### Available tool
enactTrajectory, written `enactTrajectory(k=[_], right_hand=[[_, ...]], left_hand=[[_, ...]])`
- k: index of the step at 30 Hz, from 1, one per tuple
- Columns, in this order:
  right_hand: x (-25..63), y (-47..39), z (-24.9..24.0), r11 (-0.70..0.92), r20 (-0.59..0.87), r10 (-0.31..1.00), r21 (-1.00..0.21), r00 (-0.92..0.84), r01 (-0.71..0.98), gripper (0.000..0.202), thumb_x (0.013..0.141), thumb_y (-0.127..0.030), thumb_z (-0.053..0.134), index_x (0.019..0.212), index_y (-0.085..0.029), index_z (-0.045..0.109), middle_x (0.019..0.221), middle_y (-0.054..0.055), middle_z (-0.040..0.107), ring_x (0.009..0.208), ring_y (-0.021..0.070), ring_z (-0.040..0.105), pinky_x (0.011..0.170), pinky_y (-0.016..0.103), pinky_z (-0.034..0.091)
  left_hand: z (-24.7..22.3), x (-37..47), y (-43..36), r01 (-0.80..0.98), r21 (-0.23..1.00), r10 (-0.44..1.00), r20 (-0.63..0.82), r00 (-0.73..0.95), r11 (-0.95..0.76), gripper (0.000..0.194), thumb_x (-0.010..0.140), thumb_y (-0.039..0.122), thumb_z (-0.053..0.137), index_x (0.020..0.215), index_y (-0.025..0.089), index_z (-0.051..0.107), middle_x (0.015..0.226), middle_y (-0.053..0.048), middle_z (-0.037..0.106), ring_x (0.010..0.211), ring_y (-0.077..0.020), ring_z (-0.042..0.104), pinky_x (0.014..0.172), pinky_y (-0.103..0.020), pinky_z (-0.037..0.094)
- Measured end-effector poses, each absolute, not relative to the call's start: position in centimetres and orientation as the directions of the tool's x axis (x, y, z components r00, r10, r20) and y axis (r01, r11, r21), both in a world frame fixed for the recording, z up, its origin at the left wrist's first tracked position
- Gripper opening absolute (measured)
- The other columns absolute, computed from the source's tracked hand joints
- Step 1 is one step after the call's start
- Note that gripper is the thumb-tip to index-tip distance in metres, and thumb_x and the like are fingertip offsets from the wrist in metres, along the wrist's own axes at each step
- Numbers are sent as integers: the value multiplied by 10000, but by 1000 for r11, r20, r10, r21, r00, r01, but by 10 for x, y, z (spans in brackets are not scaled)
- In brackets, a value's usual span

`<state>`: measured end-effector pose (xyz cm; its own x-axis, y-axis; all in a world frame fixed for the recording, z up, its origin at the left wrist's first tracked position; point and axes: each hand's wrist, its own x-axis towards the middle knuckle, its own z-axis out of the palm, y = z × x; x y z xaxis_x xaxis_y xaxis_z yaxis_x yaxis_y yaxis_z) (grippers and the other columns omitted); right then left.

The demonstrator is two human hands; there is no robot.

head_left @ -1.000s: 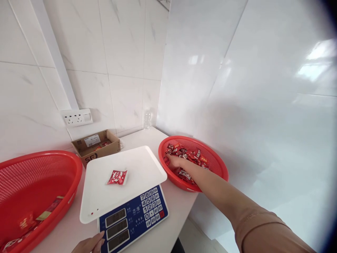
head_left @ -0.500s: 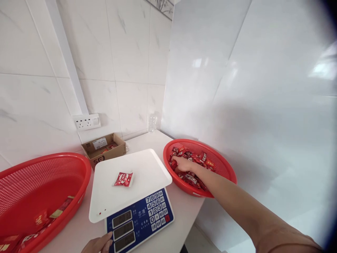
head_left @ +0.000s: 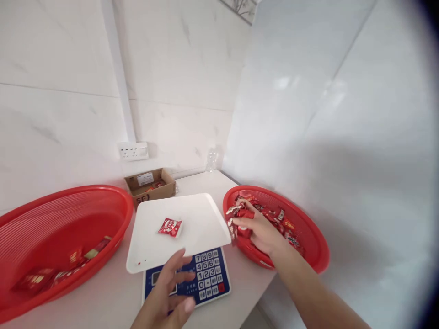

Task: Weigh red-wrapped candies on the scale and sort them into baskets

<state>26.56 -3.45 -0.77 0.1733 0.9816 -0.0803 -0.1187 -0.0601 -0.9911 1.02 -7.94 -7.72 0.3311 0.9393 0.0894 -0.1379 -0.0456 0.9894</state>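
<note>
My right hand [head_left: 259,228] is closed around several red candy packets [head_left: 240,221] at the left rim of the right red basket [head_left: 317,244]. More red packets [head_left: 274,214] lie in that basket. My left hand [head_left: 171,285], fingers apart and holding nothing, hovers over the blue panel of the scale [head_left: 219,274], covering most of its display. A single red and white packet [head_left: 170,226] rests on the white weighing tray [head_left: 147,246].
At the left stands another red basket [head_left: 128,210] with a few packets low inside. Behind the scale is an open cardboard box [head_left: 161,189]. A clear plastic bottle [head_left: 211,160] stands in the corner, and a wall socket [head_left: 133,151] is above the table.
My right hand has lifted out of the packets and moved to the basket's left rim, now with packets in its grip. My left hand has risen over the scale panel, fingers spread.
</note>
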Motion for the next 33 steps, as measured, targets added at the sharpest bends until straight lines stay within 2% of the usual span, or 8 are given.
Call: enactTrajectory(k=[3, 4, 7, 11, 14, 20, 27, 33], right_hand=[[210, -50, -15, 14, 14, 1000, -1000, 3, -21, 388, 630, -233, 715, 936, -253, 478, 845, -19, 648, 766, 168, 626, 700, 312, 516], [196, -55, -18, 28, 26, 998, -998, -49, 50, 356, 656, -230, 698, 944, -252, 489, 854, -22, 647, 781, 164, 622, 716, 305, 512], [168, -66, -24, 74, 41, 990, -967, -138, 245, 332, 755, -234, 604, 1072, -263, 509, 938, -10, 651, 850, 165, 618, 779, 314, 503], [164, -69, -27, 139, 68, 978, -921, -199, 365, 525, 768, -231, 595, 1272, -286, 458, 1252, 30, 568, 1133, 209, 536, 975, 388, 421], [168, -67, -30, 142, 68, 974, -925, -216, 351, 610, 759, -243, 619, 1332, -294, 416, 1340, 46, 508, 1194, 224, 502, 1010, 416, 397], [171, -69, -35, 67, 26, 984, -971, -177, 231, 532, 766, -271, 627, 1261, -295, 433, 1275, 58, 556, 1056, 193, 593, 903, 381, 491], [174, -69, -26, 128, 66, 976, -945, -207, 301, 347, 794, -262, 598, 1140, -273, 575, 1153, 24, 646, 1005, 192, 616, 862, 325, 502], [169, -70, -20, 198, 100, 956, -915, -276, 352, 295, 813, -225, 578, 1102, -267, 615, 1121, 20, 657, 1011, 191, 603, 904, 324, 471]], left_hand=[[-50, 28, -71, -247, 937, 852, -90, 516, 248, 829, 749, 537, 649, 1413, 417, 167, 1517, -79, 230, 1248, -283, 449, 837, -378, 537], [-43, 32, -68, -285, 909, 841, -115, 528, 304, 839, 757, 530, 645, 1418, 419, 140, 1521, -77, 213, 1239, -280, 457, 840, -385, 535], [-33, 34, -64, -362, 841, 837, -177, 517, 402, 684, 793, 467, 638, 1369, 351, 287, 1384, -89, 435, 1118, -239, 559, 817, -364, 543], [-37, 27, -65, -415, 782, 860, -286, 423, 465, 426, 830, 393, 622, 1212, 268, 481, 1000, -40, 660, 812, -137, 643, 730, -304, 564], [-40, 22, -64, -447, 756, 865, -317, 389, 478, 372, 819, 383, 641, 1144, 238, 533, 907, -22, 671, 696, -99, 624, 659, -261, 574], [-38, 19, -61, -446, 750, 864, -343, 368, 488, 397, 824, 470, 598, 1136, 229, 560, 944, -41, 678, 709, -119, 634, 586, -234, 573], [-42, 15, -59, -403, 787, 881, -375, 288, 467, 375, 796, 499, 620, 1033, 211, 592, 933, -42, 688, 768, -139, 650, 633, -252, 572], [-46, 12, -61, -344, 846, 901, -308, 306, 406, 420, 763, 514, 649, 1049, 216, 573, 979, -41, 697, 818, -151, 657, 656, -251, 557]])
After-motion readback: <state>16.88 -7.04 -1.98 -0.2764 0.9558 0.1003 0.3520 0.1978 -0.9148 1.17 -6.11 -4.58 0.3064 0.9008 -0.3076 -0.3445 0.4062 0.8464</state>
